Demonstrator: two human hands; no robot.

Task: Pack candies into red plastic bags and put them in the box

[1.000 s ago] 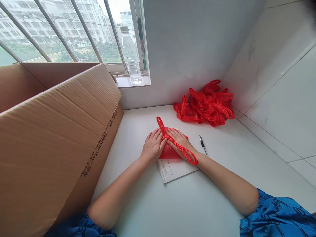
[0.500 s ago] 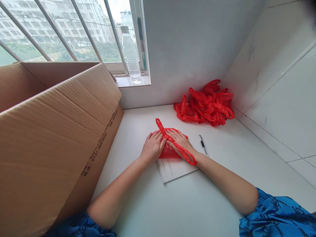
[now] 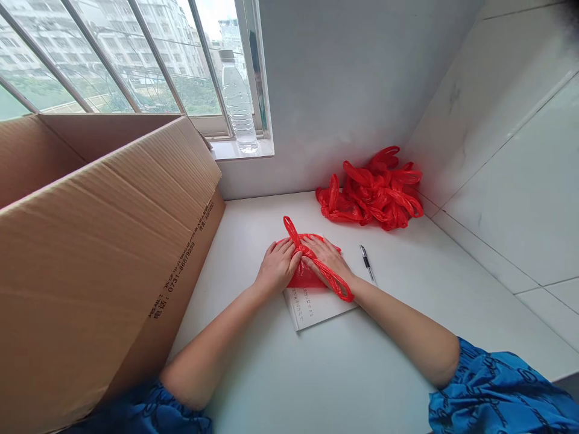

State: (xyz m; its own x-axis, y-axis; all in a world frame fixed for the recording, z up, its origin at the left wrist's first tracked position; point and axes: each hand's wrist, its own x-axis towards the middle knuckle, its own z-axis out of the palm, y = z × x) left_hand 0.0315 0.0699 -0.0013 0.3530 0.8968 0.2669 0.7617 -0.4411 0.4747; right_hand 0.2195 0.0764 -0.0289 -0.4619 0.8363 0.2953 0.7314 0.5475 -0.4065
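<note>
A red plastic bag, knotted in the middle with two handle loops sticking out, lies on an open notebook or paper pad with handwriting on it. My left hand rests flat on the bag's left side, its fingers stretched out. On the right side, my right hand also presses flat on the bag, fingers extended beneath one handle loop. Both thumbs come near the knot. Whatever the bag covers is hidden. A black and clear pen lies on the table just right of my right hand.
A large open cardboard box fills the left side. Crumpled red plastic bags are heaped against the back wall on the white table. On the barred window's sill stands a clear water bottle. A tiled wall bounds the right.
The view has shifted slightly. Both hands stay flat on the red bag, and nothing else has visibly moved.
</note>
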